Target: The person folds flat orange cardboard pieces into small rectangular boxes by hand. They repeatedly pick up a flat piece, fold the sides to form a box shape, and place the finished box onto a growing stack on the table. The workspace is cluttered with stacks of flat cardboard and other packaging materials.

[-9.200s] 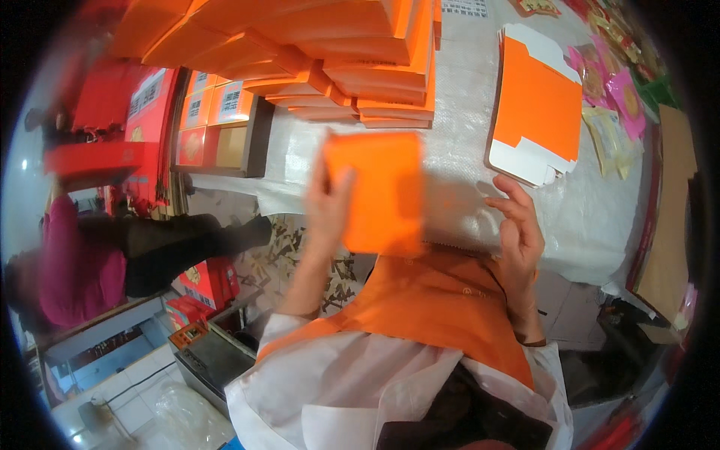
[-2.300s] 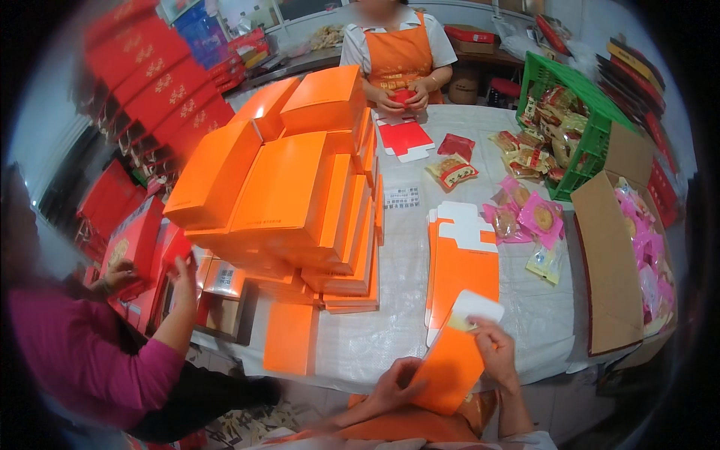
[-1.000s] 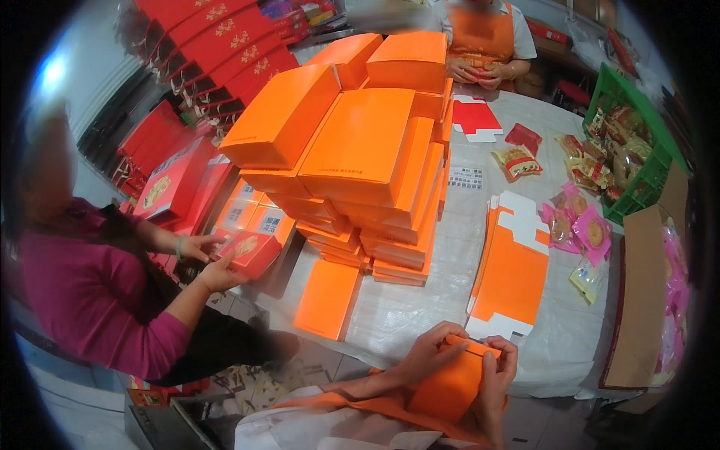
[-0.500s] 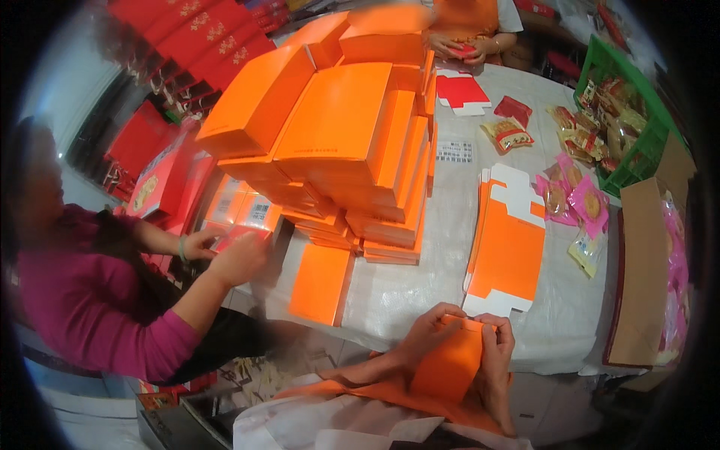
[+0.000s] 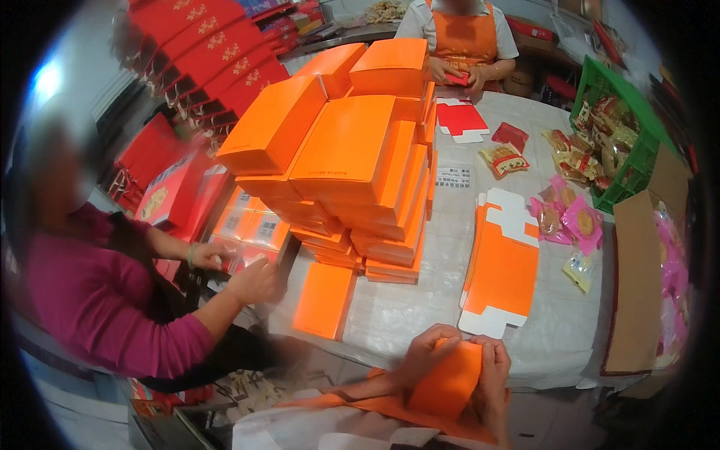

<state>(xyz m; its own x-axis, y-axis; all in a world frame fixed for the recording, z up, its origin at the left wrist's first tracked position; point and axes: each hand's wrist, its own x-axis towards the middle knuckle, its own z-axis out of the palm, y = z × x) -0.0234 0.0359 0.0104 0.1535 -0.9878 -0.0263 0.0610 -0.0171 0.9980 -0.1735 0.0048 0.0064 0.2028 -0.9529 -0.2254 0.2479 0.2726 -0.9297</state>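
Observation:
Just off the table's near edge, I hold an orange folding carton (image 5: 450, 384) between both hands, its broad face tilted up. My left hand (image 5: 426, 358) grips the upper left edge with bent fingers, and my right hand (image 5: 493, 369) pinches the upper right corner and side. The carton's lower end and far side are partly hidden. Beyond my hands lies a pile of flat orange cartons (image 5: 501, 262) with white flaps. To its left rises a tall stack of made-up orange boxes (image 5: 341, 146); one orange box (image 5: 324, 300) lies flat in front of it.
At left, a person in purple (image 5: 112, 300) works over clear-topped orange boxes (image 5: 262, 229). Across the table, another person (image 5: 465, 37) holds a small red item. A green crate (image 5: 637, 135) of wrapped pastries and a cardboard box (image 5: 630, 292) stand right, near loose pink packets (image 5: 581, 220).
The view has tilted up, so the table sits lower in the picture and more of the person opposite shows. Both my hands still hold the carton, whose face looks slightly turned.

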